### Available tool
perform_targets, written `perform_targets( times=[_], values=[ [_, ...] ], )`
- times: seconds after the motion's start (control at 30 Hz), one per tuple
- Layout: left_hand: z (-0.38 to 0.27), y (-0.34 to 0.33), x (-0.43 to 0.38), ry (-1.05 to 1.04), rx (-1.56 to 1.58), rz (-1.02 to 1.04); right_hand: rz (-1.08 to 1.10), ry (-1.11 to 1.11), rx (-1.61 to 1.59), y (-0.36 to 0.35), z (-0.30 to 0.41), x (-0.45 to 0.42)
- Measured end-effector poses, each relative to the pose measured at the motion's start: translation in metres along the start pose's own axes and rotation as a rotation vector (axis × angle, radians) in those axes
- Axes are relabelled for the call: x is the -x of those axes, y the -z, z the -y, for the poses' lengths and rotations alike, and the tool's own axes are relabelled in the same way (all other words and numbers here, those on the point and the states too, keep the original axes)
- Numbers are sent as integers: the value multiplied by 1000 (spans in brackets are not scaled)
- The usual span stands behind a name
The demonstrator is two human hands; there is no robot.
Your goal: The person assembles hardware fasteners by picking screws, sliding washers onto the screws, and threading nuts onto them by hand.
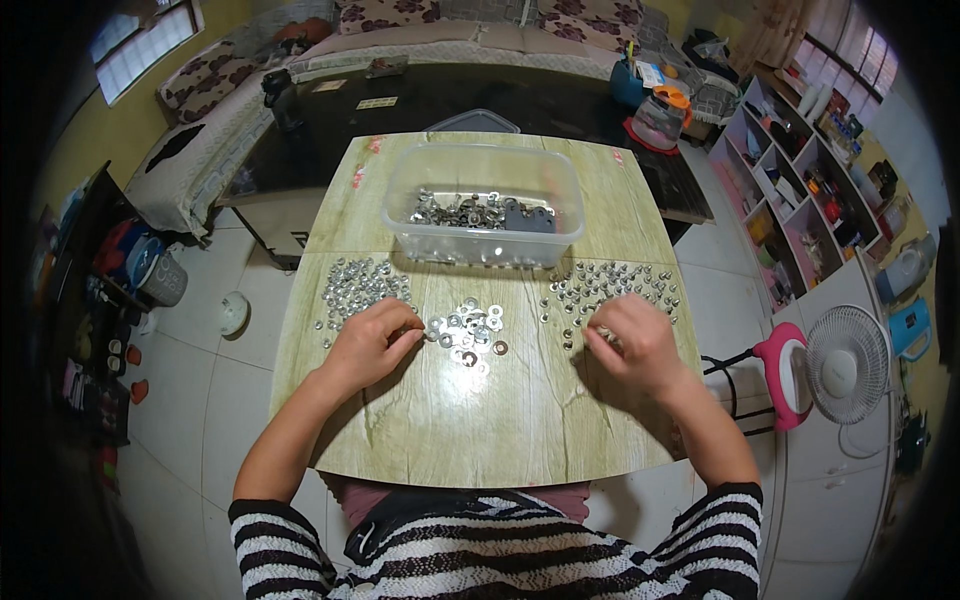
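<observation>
Flat metal washers (472, 330) lie in a loose pile at the middle of the table. My left hand (379, 337) is just left of them, thumb and forefinger pinched at a washer (431, 334) on the pile's left edge. Behind that hand spreads a group of small shiny metal nuts (364, 285). On the right, my right hand (630, 341) is over the near side of a group of small screws (611, 279), its fingertips drawn together; whether they hold a screw is hidden. A clear plastic box (484, 244) with mixed metal hardware (469, 212) stands behind the piles.
A marbled table top (480, 427) bears all the piles. Behind it is a dark table (525, 94) with a glass jug (660, 120), a flask (281, 97) and a plastic lid (474, 121). A white fan (844, 364) and a pink stool (784, 375) stand at right.
</observation>
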State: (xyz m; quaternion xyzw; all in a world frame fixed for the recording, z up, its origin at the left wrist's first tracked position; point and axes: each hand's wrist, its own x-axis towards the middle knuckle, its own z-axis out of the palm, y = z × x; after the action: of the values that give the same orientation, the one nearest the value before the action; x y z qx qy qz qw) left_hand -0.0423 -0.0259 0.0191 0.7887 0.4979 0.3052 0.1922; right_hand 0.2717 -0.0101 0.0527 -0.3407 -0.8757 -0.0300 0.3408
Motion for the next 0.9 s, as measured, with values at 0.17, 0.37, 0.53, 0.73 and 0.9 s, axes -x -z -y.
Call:
perform_targets(
  times=[0.17,0.37,0.53,0.73,0.9],
  values=[
    [-4,0,-7,-7,15,9,33,-145,-182,-10,-25,-67],
    [-11,-1,-11,-41,2,-8,338,-202,-157,-67,-66,-140],
    [-10,1,-11,-22,21,17,579,-219,18,-108,-91,-165],
    [-5,4,-10,-24,14,40,711,-222,103,-121,-90,-169],
    [-4,2,-9,-20,20,22,680,-162,85,-119,-89,-166]
  ],
)
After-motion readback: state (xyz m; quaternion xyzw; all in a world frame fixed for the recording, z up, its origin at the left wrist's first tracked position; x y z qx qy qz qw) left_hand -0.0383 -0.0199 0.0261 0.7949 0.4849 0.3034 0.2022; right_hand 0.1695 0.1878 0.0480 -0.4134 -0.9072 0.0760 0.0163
